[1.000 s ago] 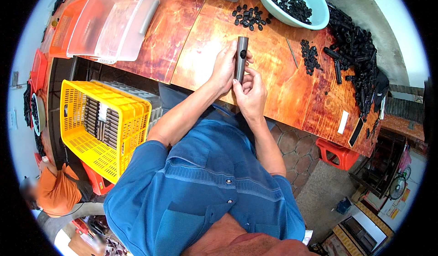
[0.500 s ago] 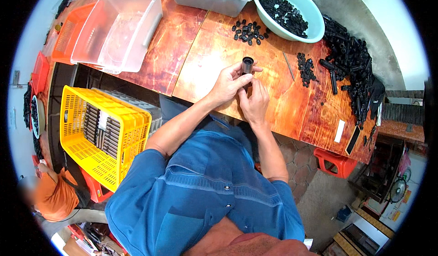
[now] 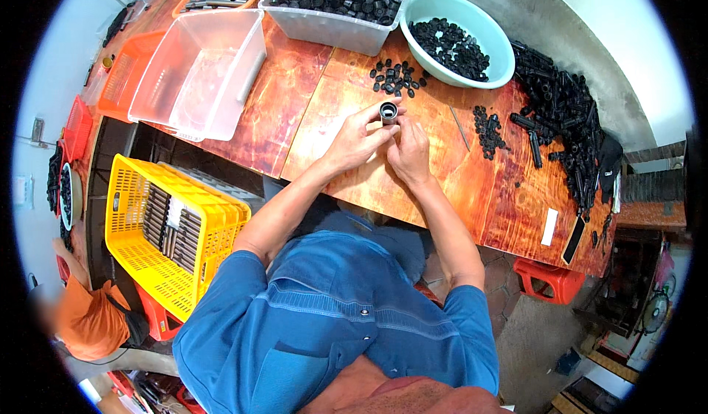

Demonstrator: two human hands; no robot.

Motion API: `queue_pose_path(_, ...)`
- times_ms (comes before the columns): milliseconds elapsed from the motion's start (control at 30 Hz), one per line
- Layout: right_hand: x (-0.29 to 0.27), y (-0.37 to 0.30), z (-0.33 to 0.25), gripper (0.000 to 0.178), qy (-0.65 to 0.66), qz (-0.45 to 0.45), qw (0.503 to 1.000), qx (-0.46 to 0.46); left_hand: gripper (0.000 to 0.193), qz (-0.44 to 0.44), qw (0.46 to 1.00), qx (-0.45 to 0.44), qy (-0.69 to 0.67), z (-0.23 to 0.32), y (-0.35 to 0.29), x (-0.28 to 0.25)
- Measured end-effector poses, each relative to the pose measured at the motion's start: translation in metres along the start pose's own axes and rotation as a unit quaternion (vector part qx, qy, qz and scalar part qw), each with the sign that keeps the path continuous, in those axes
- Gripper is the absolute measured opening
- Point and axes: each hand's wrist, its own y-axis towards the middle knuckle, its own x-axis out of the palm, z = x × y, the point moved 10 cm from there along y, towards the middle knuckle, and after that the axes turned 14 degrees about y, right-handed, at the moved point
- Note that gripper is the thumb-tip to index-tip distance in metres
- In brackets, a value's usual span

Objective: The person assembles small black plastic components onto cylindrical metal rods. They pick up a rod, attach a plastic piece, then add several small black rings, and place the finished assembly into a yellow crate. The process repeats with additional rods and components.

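Observation:
Over the wooden table, my left hand [image 3: 356, 138] has its thumb and fingers closed around a short black hollow cylinder [image 3: 389, 112]. The cylinder's round open end faces up toward me, with a pale shape showing inside. My right hand [image 3: 410, 150] is closed against the cylinder's lower right side; its fingertips are partly hidden, and I cannot tell what else, if anything, they pinch. Just beyond both hands lie small loose black oval pieces [image 3: 397, 79]. Small black parts [image 3: 488, 130] are heaped to the right, next to a thin metal rod [image 3: 460, 128].
A light-green basin [image 3: 504, 58] of black pieces stands at the back, beside a clear bin [image 3: 324, 35] of black caps. An empty translucent bin [image 3: 242, 108] is at left. A black tube pile [image 3: 564, 111] is right. A yellow crate [image 3: 173, 281] holds metal tubes; a person in orange sits behind.
The cylinder has tipped so that its open end faces me more directly, and a pale shape shows inside. Both hands stay around it. The whole view has shifted slightly.

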Motion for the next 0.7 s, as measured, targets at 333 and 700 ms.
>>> queue_pose_path(333,-0.009,0.018,0.019,0.033,-0.015,0.040,0.998,-0.042,0.033,0.181,0.931,0.113,0.297,0.069,0.056,-0.092)
queue_pose_path(700,-0.017,0.018,0.029,0.034,0.030,0.057,0.998,-0.004,0.035,-0.195,0.834,-0.026,0.515,-0.003,0.223,-0.098)
